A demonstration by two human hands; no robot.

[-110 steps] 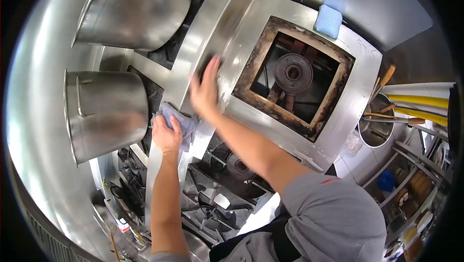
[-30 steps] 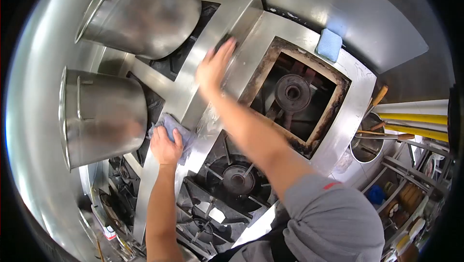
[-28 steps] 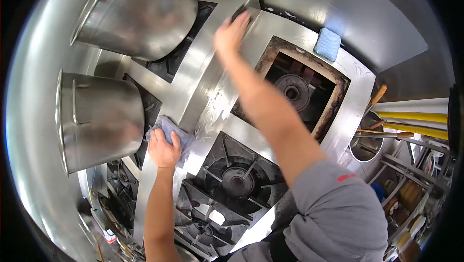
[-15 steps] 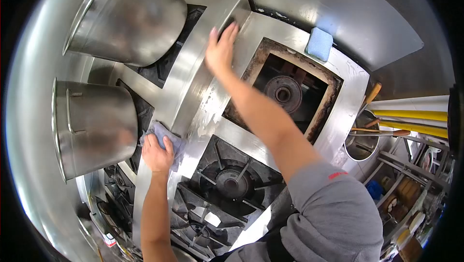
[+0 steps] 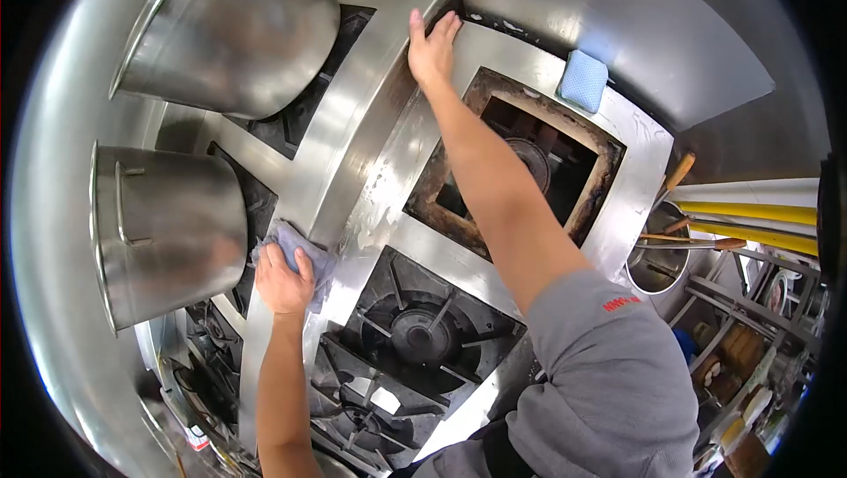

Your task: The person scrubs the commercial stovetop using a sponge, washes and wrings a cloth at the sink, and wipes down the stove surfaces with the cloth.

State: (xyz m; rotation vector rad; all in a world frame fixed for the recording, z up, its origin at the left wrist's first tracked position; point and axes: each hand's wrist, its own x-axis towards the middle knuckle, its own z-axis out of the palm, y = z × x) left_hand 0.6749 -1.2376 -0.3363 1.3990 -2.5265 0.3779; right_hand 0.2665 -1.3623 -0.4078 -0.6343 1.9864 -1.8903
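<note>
My left hand [image 5: 282, 287] is closed on a greyish-purple cloth [image 5: 320, 277], pressed onto the steel ledge beside the lower pot. My right hand [image 5: 430, 55] is stretched to the far end of the stove, against the upright side of the raised steel ledge [image 5: 353, 116]. Under its fingers shows a dark pad-like thing [image 5: 447, 11], mostly hidden. Right of that arm is a square burner opening [image 5: 609, 160] with a browned, crusty frame. White residue marks the steel [image 5: 375, 191] between the ledge and this opening.
Two large steel pots [image 5: 238, 28] [image 5: 181, 231] stand on the left burners. A blue sponge [image 5: 583, 81] lies by the back wall. Black grates [image 5: 423, 328] cover the near burner. At right, a steel container [image 5: 657, 266] holds long-handled tools, near a rack [image 5: 732, 302].
My right hand has slid away from me along the ledge's side into the back corner, and the dark thing has moved with it. My left hand stays on the cloth.
</note>
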